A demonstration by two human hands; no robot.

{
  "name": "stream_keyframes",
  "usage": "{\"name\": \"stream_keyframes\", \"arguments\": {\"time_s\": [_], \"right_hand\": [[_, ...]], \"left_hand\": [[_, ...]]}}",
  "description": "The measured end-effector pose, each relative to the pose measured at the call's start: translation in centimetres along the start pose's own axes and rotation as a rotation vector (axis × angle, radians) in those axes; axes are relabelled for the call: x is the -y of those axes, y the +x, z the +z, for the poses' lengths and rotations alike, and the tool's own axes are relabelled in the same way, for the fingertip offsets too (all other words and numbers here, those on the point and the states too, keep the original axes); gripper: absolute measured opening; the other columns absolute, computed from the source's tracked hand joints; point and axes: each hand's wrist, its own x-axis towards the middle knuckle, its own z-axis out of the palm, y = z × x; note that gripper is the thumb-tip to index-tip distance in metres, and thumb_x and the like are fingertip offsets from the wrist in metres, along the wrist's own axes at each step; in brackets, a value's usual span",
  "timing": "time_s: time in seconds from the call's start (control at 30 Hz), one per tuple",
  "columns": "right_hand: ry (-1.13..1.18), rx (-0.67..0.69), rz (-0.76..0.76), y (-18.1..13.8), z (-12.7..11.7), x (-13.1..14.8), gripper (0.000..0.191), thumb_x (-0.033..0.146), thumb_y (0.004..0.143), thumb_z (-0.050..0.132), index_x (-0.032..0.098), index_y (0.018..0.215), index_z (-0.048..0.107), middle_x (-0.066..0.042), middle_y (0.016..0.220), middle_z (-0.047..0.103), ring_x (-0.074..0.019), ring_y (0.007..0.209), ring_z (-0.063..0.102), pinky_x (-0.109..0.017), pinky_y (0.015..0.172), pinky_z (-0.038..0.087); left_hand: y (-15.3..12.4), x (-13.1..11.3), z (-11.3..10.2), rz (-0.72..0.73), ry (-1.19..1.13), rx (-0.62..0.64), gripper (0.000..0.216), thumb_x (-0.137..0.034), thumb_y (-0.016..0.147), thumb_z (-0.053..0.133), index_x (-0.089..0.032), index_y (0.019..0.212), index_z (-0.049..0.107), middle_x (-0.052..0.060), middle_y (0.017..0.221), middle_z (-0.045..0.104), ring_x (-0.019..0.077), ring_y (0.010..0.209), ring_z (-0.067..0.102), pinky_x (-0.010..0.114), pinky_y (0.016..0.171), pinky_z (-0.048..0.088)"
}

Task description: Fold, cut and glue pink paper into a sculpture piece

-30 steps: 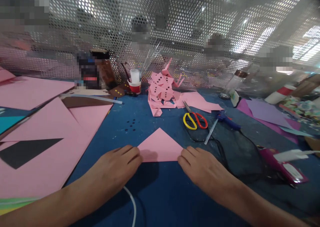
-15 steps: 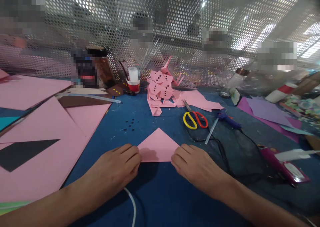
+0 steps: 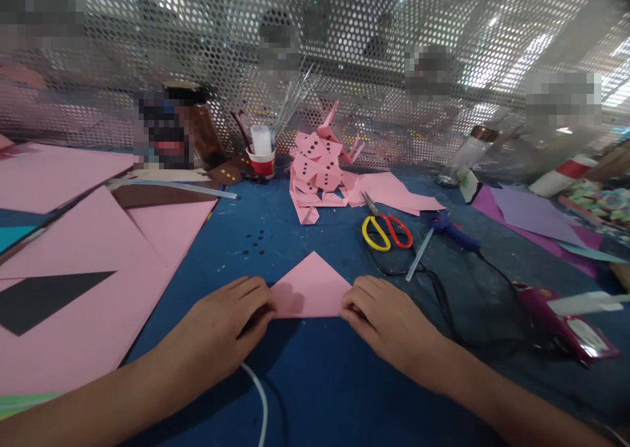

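Observation:
A pink paper (image 3: pixel 313 289) folded into a triangle lies on the blue table, its point facing away from me. My left hand (image 3: pixel 241 316) is closed on its left corner, and my right hand (image 3: pixel 381 316) pinches the right corner. Both corners are hidden under the fingers. Beyond the triangle stands a cluster of folded pink paper pieces (image 3: pixel 317 165) marked with black dots. Several small black dots (image 3: pixel 254 240) lie loose on the table to the left. Scissors (image 3: pixel 386 230) with one yellow and one red handle rest at the right, behind my right hand.
Large pink sheets (image 3: pixel 98 329) with a black piece (image 3: pixel 46 296) cover the left side. A blue glue gun (image 3: pixel 453 232) and its cord lie at the right, near purple paper (image 3: pixel 531 217) and a magenta item (image 3: pixel 566 322). A paper cup (image 3: pixel 262 163) and perforated metal screen (image 3: pixel 344 53) stand behind.
Both hands stay at the triangle's corners; their thumbs now show more, below the fingers. The triangle keeps its shape and place. The camera view has shifted slightly.

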Motion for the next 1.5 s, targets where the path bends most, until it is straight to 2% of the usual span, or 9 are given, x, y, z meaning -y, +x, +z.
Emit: {"name": "stream_keyframes", "arguments": {"time_s": [0.17, 0.4, 0.63, 0.77, 0.93, 1.1, 1.2, 1.33, 1.5], "right_hand": [[0.047, 0.02, 0.12, 0.2, -0.1, -0.1, 0.013, 0.019, 0.096, 0.07, 0.018, 0.086, 0.063, -0.002, 0.09, 0.067, -0.0191, 0.084, 0.062, -0.032, 0.074, 0.044], [0.075, 0.009, 0.195, 0.2, -0.4, 0.0, 0.019, 0.022, 0.096, 0.071, 0.02, 0.082, 0.059, -0.001, 0.089, 0.067, -0.0179, 0.082, 0.061, -0.03, 0.071, 0.042], [0.126, -0.044, 0.223, -0.2, -0.2, -0.4, 0.016, 0.018, 0.093, 0.073, 0.021, 0.084, 0.06, 0.0, 0.088, 0.066, -0.0183, 0.085, 0.06, -0.031, 0.073, 0.04], [0.19, -0.025, 0.23, -0.2, -0.5, -0.7, 0.014, 0.014, 0.093, 0.07, 0.021, 0.086, 0.061, 0.001, 0.088, 0.066, -0.0172, 0.086, 0.059, -0.031, 0.076, 0.04], [0.191, 0.029, 0.208, -0.3, -1.1, -1.1, 0.011, 0.014, 0.094, 0.07, 0.021, 0.087, 0.063, 0.0, 0.092, 0.066, -0.0178, 0.089, 0.058, -0.032, 0.08, 0.04], [0.225, 0.063, 0.212, -0.4, -1.6, -1.4, 0.011, 0.012, 0.094, 0.068, 0.021, 0.089, 0.064, 0.0, 0.093, 0.066, -0.0175, 0.09, 0.058, -0.032, 0.081, 0.04], [0.224, 0.074, 0.2, -0.4, -1.8, -1.5, 0.011, 0.011, 0.095, 0.066, 0.02, 0.09, 0.064, 0.0, 0.094, 0.066, -0.0172, 0.091, 0.058, -0.032, 0.082, 0.04], [0.212, 0.092, 0.183, -0.4, -1.9, -1.7, 0.009, 0.012, 0.095, 0.065, 0.02, 0.091, 0.064, -0.001, 0.095, 0.065, -0.0173, 0.09, 0.058, -0.031, 0.081, 0.041], [0.212, 0.097, 0.174, -0.5, -2.3, -1.8, 0.01, 0.01, 0.095, 0.062, 0.02, 0.093, 0.065, -0.001, 0.096, 0.067, -0.0168, 0.09, 0.06, -0.031, 0.081, 0.042]], "left_hand": [[-0.1, 0.3, 0.0, -0.032, 0.012, 0.023, 0.021, -0.022, 0.104, 0.043, -0.022, 0.096, 0.062, 0.002, 0.096, 0.063, 0.0197, 0.088, 0.061, 0.032, 0.077, 0.043], [-0.3, 0.5, 0.1, 0.009, 0.045, 0.013, 0.023, -0.025, 0.107, 0.042, -0.023, 0.097, 0.062, 0.003, 0.097, 0.063, 0.0211, 0.091, 0.061, 0.034, 0.08, 0.043], [-0.2, 0.3, 0.1, 0.023, 0.077, 0.018, 0.027, -0.024, 0.108, 0.037, -0.022, 0.095, 0.061, 0.003, 0.095, 0.062, 0.0215, 0.088, 0.059, 0.035, 0.078, 0.043], [-0.2, 0.2, 0.0, 0.034, 0.106, 0.022, 0.028, -0.024, 0.108, 0.036, -0.021, 0.098, 0.062, 0.004, 0.098, 0.063, 0.0219, 0.091, 0.059, 0.036, 0.08, 0.045], [-0.6, 0.2, 0.2, 0.125, 0.2, 0.022, 0.026, -0.017, 0.107, 0.038, -0.02, 0.107, 0.064, 0.006, 0.103, 0.064, 0.0232, 0.094, 0.058, 0.038, 0.085, 0.046], [-0.8, -0.2, 0.0, 0.22, 0.299, -0.005, 0.029, -0.006, 0.102, 0.041, -0.02, 0.107, 0.066, 0.007, 0.105, 0.066, 0.0237, 0.091, 0.058, 0.039, 0.08, 0.047], [-1.0, -0.2, -0.1, 0.287, 0.382, -0.024, 0.029, -0.005, 0.101, 0.044, -0.02, 0.112, 0.066, 0.008, 0.11, 0.068, 0.0264, 0.099, 0.059, 0.042, 0.083, 0.047], [-1.8, -0.1, 0.2, 0.354, 0.48, -0.011, 0.038, -0.002, 0.097, 0.042, -0.016, 0.125, 0.063, 0.01, 0.116, 0.069, 0.0271, 0.105, 0.06, 0.042, 0.088, 0.048], [-2.6, -0.5, 0.7, 0.38, 0.538, -0.046, 0.046, 0.002, 0.091, 0.04, -0.015, 0.127, 0.063, 0.011, 0.112, 0.071, 0.0271, 0.097, 0.064, 0.041, 0.084, 0.052]]}}
